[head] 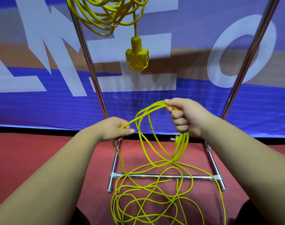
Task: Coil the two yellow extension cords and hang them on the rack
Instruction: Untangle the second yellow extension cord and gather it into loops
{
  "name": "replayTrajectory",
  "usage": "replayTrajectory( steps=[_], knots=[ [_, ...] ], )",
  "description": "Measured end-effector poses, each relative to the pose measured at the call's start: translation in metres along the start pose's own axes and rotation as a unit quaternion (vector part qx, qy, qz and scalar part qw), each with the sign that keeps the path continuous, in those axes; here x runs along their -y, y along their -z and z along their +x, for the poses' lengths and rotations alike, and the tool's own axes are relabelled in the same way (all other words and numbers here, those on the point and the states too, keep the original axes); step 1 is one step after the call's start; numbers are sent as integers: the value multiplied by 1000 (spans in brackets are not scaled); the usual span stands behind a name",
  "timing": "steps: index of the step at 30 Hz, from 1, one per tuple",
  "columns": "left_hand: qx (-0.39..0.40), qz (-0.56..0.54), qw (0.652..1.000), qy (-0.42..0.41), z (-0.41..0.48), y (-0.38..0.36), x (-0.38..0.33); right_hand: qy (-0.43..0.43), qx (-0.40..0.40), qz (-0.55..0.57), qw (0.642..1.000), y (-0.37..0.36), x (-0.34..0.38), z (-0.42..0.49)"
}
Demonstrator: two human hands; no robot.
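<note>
Head view: right hand (185,117) has its fingers (179,120) clamped round several loops of the yellow cord (154,189). Left hand (115,129) pinches one strand beside it. The loose rest sprawls on the red floor (41,151) over the rack (162,176) base; the coiled cord (106,15) hangs above.

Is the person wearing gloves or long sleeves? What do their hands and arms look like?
No gloves and no long sleeves. The left hand and the right hand are bare, with short, unpainted nails and no rings that show. The left forearm and the right forearm are bare too, with no watch or bracelet at the wrists. No sleeve edge comes into view.
</note>
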State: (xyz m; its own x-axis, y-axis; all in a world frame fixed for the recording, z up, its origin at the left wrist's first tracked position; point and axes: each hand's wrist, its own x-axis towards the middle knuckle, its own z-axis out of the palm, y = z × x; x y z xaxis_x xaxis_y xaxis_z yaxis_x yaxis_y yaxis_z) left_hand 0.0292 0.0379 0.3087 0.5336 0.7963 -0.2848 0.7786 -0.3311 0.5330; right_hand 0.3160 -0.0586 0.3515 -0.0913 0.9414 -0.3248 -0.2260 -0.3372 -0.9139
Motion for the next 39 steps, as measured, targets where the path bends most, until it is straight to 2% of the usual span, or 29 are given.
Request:
replayTrajectory(
  steps=[6,8,11,13,16,19,20,21,23,24,26,30,34,37,39],
  knots=[
    [10,41,992,118,-12,6,62,52,-81,208,973,36,21,-5],
    [29,79,983,165,-16,4,73,59,-103,233,965,49,24,-5],
    [27,68,983,165,-20,3,61,56,-110,201,972,58,24,-3],
    [-3,9,987,161,-19,4,45,51,-112,174,977,58,22,0],
    [-58,-170,973,143,-16,6,22,38,-118,142,982,52,18,5],
    [-154,-337,920,130,-8,13,-1,23,-127,106,986,44,14,7],
    [-193,-359,903,138,-4,16,-5,19,-131,91,987,42,12,8],
    [-237,-332,901,149,0,19,-7,17,-135,79,988,41,10,9],
    [-297,-128,931,169,6,21,3,20,-148,71,986,41,6,13],
    [-292,-33,941,170,5,20,8,26,-156,79,984,42,4,15],
    [-256,65,951,161,2,15,17,41,-181,122,975,47,4,19],
    [-234,83,950,189,-7,24,46,48,-249,197,947,63,7,18],
    [-154,27,947,282,-23,23,78,46,-285,195,937,66,-1,13],
    [-156,-53,933,319,-22,16,80,52,-276,184,942,58,-5,13],
    [-176,-48,938,294,-17,18,68,55,-249,181,950,56,-3,14]
  ],
)
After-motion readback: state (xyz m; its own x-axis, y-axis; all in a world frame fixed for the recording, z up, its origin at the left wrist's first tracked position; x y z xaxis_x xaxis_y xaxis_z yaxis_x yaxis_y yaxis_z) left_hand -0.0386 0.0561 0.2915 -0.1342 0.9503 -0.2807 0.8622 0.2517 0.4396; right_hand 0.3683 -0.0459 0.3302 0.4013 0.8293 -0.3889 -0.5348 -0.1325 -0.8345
